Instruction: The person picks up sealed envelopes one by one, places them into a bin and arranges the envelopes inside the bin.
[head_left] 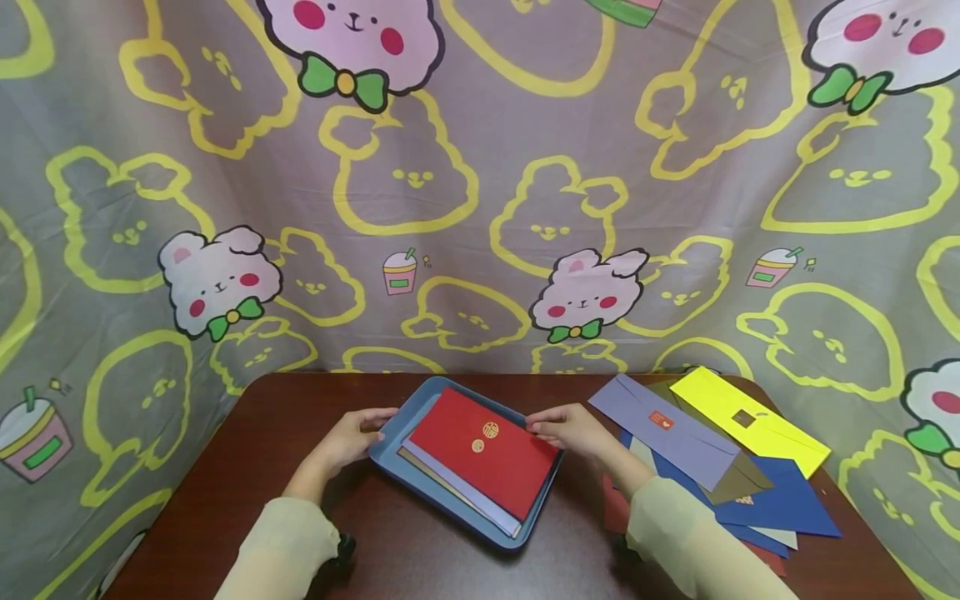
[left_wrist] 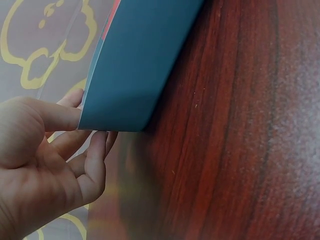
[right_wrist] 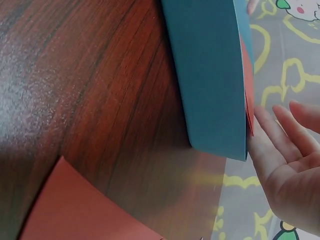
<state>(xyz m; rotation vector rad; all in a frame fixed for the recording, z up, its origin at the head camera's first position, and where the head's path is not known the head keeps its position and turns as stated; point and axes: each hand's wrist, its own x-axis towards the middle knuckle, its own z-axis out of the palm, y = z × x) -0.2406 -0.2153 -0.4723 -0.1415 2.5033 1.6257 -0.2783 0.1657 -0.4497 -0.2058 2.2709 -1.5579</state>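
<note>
A blue tray (head_left: 442, 492) lies slantwise on the table in the head view. In it is a small stack: a red envelope (head_left: 465, 475) with gold emblems on top, with edges of a lavender envelope (head_left: 472, 502) and a tan one showing beneath. My left hand (head_left: 352, 437) holds the tray's left corner; its thumb and fingers bend around the rim in the left wrist view. My right hand (head_left: 570, 429) reaches over the tray's right rim, fingertips at the red envelope's edge. The right wrist view shows those fingers mostly extended, behind the tray wall.
To the right lies a loose, overlapping pile of envelopes: a lavender one (head_left: 667, 429) with a red sticker, a yellow one (head_left: 750, 417), a blue one (head_left: 795, 496), and others in olive and red. A patterned curtain (head_left: 480, 250) hangs behind the brown table (head_left: 300, 550).
</note>
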